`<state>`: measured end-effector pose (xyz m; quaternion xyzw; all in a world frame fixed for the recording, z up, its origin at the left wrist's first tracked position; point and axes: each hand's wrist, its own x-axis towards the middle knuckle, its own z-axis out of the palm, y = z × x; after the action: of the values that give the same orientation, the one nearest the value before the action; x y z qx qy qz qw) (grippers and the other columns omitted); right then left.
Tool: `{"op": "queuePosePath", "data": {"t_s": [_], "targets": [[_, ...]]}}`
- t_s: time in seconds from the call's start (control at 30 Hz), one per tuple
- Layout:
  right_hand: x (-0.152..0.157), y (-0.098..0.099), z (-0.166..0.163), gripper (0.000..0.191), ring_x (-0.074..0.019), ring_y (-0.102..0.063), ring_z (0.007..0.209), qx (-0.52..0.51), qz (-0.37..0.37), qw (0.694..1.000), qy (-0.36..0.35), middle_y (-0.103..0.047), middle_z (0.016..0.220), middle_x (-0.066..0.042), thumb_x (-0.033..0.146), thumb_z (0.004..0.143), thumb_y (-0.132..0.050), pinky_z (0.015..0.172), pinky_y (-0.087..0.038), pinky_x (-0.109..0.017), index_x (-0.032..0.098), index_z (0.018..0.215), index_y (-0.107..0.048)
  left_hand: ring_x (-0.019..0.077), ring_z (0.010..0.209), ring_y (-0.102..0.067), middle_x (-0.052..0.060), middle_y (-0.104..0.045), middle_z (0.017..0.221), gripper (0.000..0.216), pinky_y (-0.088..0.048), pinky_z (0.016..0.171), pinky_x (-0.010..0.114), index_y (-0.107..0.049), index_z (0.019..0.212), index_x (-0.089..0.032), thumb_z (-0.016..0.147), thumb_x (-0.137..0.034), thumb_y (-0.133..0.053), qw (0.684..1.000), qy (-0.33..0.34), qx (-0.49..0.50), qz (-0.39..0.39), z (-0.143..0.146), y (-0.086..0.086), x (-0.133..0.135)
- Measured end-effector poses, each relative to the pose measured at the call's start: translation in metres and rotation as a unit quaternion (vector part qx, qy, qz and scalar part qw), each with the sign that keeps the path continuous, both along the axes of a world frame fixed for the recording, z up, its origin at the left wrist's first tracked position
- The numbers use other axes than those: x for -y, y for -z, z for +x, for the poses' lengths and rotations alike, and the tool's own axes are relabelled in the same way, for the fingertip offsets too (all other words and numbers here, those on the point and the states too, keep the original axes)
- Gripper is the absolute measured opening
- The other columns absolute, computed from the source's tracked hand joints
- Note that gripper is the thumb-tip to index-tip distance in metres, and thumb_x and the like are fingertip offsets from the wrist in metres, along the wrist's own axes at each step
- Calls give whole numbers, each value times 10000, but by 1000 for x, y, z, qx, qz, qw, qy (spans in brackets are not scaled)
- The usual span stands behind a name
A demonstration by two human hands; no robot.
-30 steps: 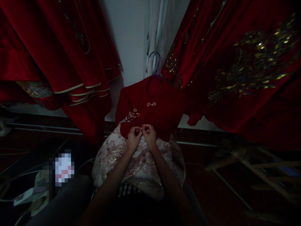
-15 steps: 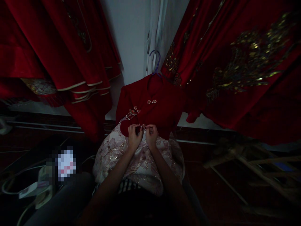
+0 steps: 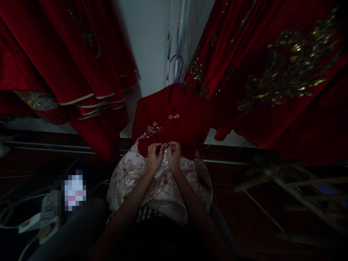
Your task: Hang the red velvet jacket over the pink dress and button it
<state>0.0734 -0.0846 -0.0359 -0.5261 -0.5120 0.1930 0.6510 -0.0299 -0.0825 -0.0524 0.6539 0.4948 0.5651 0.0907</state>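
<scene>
A small red jacket [image 3: 187, 125] hangs from a purple hanger [image 3: 178, 69]. Its skirt part [image 3: 160, 188] is pale with pinkish floral brocade and spreads over my lap. At the jacket's lower front edge sits a beaded flower clasp [image 3: 165, 145]. My left hand [image 3: 154, 156] pinches at the clasp's left side, fingers closed. From the right, my right hand [image 3: 174, 154] pinches the same clasp, fingertips close to the left ones. Another beaded clasp [image 3: 174, 116] lies at the neckline, and a beaded tassel ornament [image 3: 152, 129] on the left chest. Fingertip detail is dim.
Red garments [image 3: 89, 72] with pale piping hang at the left. More red cloth with gold sequins [image 3: 290, 69] hangs at the right. A blurred lit object [image 3: 74, 192] and a power strip [image 3: 50, 224] are at lower left, a wooden frame [image 3: 285, 192] at lower right.
The view has shifted slightly, so the garments sit a little to the left. Both hands keep their pinch at the clasp with barely any movement.
</scene>
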Motion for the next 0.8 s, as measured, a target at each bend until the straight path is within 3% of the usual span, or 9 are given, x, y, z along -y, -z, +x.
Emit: {"op": "queuePosePath", "data": {"t_s": [0.6,0.8], "targets": [[-5,1,4,183,-135,-579,779,39,-19,998,-39,-644,885,-33,177,826,-477,737,-452,-244,182,878,-653,172,881,-566,49,-619,934,185,-457,816,313,-603,984,-199,841,-317,-612,998,7,54,-16,1,3,-2],[-7,0,3,189,-135,-572,744,57,-25,997,-47,-631,865,-29,180,826,-462,727,-448,-249,193,851,-649,182,908,-575,48,-634,903,70,-452,857,339,-602,840,-206,860,-256,-557,999,23,43,-2,0,2,-4]]}}
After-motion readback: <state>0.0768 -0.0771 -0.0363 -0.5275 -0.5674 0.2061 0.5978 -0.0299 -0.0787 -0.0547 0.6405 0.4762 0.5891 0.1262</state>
